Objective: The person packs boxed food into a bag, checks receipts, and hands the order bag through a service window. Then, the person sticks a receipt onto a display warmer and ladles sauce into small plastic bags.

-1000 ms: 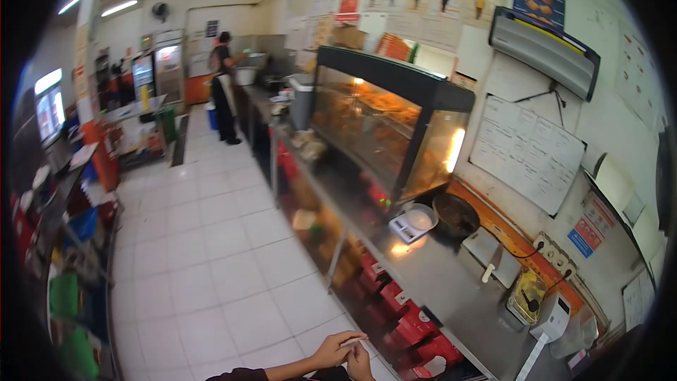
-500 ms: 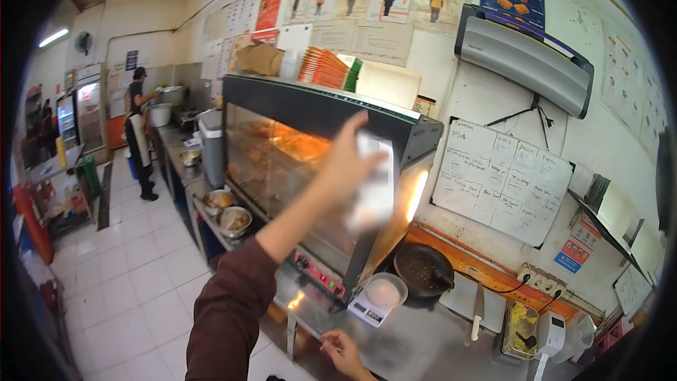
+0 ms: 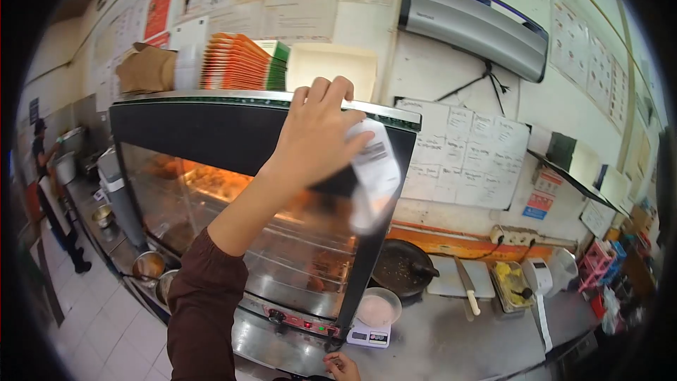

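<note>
My left hand (image 3: 317,127) is raised at the top front edge of a glass-fronted food warmer (image 3: 233,127). Its fingers curl at that edge, and a white printed paper slip (image 3: 377,166), like a receipt, is held under the thumb and hangs down, its lower end blurred. Low at the bottom of the view, my right hand (image 3: 342,365) has curled fingers near the warmer's lower right corner. Whether anything is in it is hidden. Lit orange inside, the warmer holds fried-looking food (image 3: 211,187) behind its glass.
On the warmer stand orange folded cartons (image 3: 236,62) and a brown paper bag (image 3: 147,68). To the right are a scale (image 3: 368,335) with a bowl, a dark pan (image 3: 402,268), a knife (image 3: 467,286) on a board, and a label printer (image 3: 539,276). A co-worker (image 3: 56,197) stands far left.
My view has turned and moved closer to the warmer. My left hand, with the slip, has come to the warmer's top edge. My right hand sits lower in view.
</note>
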The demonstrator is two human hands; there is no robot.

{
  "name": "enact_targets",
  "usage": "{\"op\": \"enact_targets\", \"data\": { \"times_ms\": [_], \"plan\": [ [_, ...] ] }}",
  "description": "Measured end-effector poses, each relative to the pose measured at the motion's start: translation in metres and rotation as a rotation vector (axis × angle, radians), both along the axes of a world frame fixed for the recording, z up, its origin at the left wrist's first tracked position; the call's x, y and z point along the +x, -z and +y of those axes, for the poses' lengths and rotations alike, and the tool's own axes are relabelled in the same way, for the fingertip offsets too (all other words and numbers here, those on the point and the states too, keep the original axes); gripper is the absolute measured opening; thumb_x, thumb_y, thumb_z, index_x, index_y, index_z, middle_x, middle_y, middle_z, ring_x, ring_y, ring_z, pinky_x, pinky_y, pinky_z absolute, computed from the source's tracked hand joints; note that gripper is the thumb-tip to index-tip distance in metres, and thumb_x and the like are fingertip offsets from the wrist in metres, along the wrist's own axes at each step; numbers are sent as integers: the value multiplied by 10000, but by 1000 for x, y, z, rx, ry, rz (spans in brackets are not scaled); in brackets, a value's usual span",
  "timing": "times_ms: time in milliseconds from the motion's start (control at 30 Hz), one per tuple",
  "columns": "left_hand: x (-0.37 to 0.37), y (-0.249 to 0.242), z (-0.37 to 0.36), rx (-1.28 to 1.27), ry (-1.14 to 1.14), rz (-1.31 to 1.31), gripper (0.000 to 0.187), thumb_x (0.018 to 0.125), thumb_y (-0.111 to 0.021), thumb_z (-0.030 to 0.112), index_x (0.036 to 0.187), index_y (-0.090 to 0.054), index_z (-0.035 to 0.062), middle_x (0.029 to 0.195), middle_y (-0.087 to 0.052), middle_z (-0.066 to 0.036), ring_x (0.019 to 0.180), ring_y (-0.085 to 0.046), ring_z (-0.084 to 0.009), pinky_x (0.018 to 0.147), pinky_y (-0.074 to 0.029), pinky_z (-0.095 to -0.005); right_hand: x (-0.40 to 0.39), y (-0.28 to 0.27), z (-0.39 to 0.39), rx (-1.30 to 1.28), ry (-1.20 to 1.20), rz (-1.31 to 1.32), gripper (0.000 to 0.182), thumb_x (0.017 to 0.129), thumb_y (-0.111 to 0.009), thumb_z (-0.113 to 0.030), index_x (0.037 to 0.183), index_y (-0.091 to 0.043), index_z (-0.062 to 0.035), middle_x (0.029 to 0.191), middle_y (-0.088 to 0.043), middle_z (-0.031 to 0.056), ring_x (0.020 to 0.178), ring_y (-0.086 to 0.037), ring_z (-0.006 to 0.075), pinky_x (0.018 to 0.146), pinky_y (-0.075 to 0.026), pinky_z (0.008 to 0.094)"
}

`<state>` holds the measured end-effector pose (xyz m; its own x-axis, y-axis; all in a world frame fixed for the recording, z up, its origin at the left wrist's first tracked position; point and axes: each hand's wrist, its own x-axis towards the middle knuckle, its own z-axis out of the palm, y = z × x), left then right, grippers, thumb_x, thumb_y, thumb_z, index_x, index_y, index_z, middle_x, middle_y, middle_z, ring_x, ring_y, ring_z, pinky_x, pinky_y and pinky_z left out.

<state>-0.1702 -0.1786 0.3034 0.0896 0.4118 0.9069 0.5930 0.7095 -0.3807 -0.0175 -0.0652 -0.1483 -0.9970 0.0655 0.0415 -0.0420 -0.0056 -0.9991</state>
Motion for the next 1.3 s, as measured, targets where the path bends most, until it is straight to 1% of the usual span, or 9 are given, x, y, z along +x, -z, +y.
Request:
{"op": "enact_targets", "data": {
  "times_ms": [67,133,200,267,400,533,767,1100,1300],
  "plan": [
    [-7,1,4,-162,231,-282,336,778,-614,257,1018,-593,23,936,-496,-117,892,-470,-257,836,-366,-362,-12,19,-12,20,86,23,161,843,-497,-24,999,-531,-44,800,-560,57,595,-513,125,533,-436,270],
    [-17,1,2,-209,343,-222,304,788,-598,242,1002,-577,27,947,-511,-117,901,-480,-264,834,-370,-369,-24,38,-11,34,38,-53,155,844,-536,-62,997,-550,-37,808,-581,59,649,-553,111,561,-447,245],
    [-21,1,-10,-194,317,-165,278,781,-595,223,979,-577,28,967,-514,-117,922,-479,-269,837,-368,-375,-35,55,-9,64,-20,-126,164,846,-575,-99,994,-569,-29,816,-601,62,703,-593,96,590,-457,221],
    [-26,2,-25,-193,251,-151,272,771,-595,209,974,-569,30,986,-521,-122,943,-483,-269,842,-366,-383,-43,61,-9,121,-7,-30,220,811,-613,-105,1015,-572,-37,848,-620,95,756,-622,176,652,-482,287],
    [-29,5,-34,-72,123,-191,301,767,-589,197,1016,-541,34,1004,-530,-131,971,-485,-269,871,-352,-394,-47,68,-25,85,38,-19,171,828,-564,-64,997,-556,-42,813,-582,65,655,-551,150,575,-446,279],
    [-36,7,-20,-190,503,-158,340,780,-574,183,1066,-510,12,1036,-532,-136,1013,-479,-293,908,-340,-392,-38,33,-37,125,106,-34,141,838,-540,-45,979,-545,-50,782,-551,41,588,-497,131,523,-414,273],
    [-41,4,-40,-47,254,-40,231,741,-592,154,935,-576,30,962,-511,-107,936,-483,-276,861,-354,-385,-28,22,-39,161,109,47,118,837,-544,-58,954,-542,-51,762,-542,38,588,-482,119,526,-403,275],
    [-39,14,-47,-144,194,-74,326,758,-552,198,1060,-552,74,965,-504,-90,974,-469,-245,951,-279,-430,-23,6,-34,197,98,-65,126,812,-526,-20,936,-546,-28,740,-554,67,592,-503,141,522,-411,279],
    [-38,12,-40,-76,140,-207,342,772,-533,248,1063,-542,69,1099,-465,-103,1072,-424,-245,993,-210,-463,-11,-6,-31,283,91,255,136,801,-517,5,929,-552,-27,753,-568,87,606,-508,156,548,-419,287]
  ]
}}
